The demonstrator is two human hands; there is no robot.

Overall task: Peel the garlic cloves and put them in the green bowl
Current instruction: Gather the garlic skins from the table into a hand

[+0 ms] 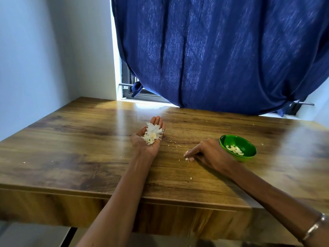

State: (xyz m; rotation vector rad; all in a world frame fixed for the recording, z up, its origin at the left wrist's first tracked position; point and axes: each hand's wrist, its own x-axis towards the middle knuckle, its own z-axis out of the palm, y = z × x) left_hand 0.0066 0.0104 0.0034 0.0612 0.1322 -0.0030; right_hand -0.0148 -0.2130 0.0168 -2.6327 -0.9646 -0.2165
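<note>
Cupping garlic skins (152, 133) mid-frame, the left hand (148, 137) lies palm-up; the right hand (207, 154) pinches scraps (187, 158) beside the green bowl (248, 155) holding peeled cloves (234, 149), blue curtain (222, 50) above.

The person is showing two bare forearms, with no sleeves reaching into the view. The left hand (148, 139) is wearing no ring and no band, and the left wrist is bare too. The right hand (208, 154) is also wearing no ring that can be seen. On the right arm, a thin metal bangle (314, 227) of silver colour is sitting, catching the light and shining a little along its edge.
</note>
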